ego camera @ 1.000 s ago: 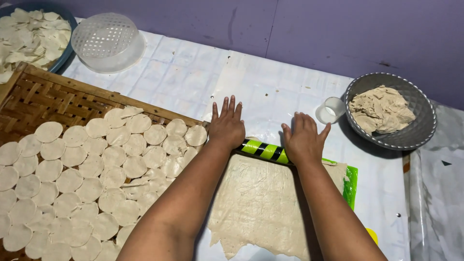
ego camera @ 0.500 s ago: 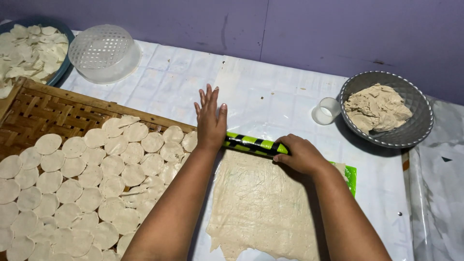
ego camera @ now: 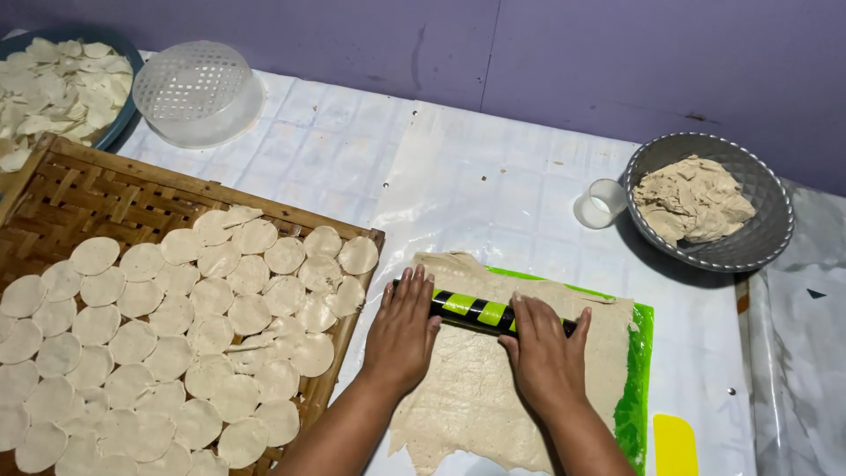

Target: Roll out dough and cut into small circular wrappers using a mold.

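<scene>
Both palms pressed flat on a black and green striped rolling pin, left hand over its left end, right hand over its right end, fingers stretched out and spread rather than curled around it, so resting on the pin, not gripping. Only the striped middle and a short black tip at the right showing; both ends mostly hidden under the hands. Pin lying across the far part of a thin sheet of dough, near the middle of the counter. Dough spread over a green mat, of which only the right strip and a sliver along the far edge visible. Near edge of the dough ragged and cut off by the bottom of the frame, forearms covering part of it. To the left, a woven bamboo tray crowded with round dough discs, cropped at the left and bottom. Far left, a blue dish of dough scraps, partly out of frame, and an upturned clear plastic basket beside it. Far right, a grey bowl with a lump of dough, a small clear cup just beside it. Yellow patch at the bottom right, too cropped to identify.
</scene>
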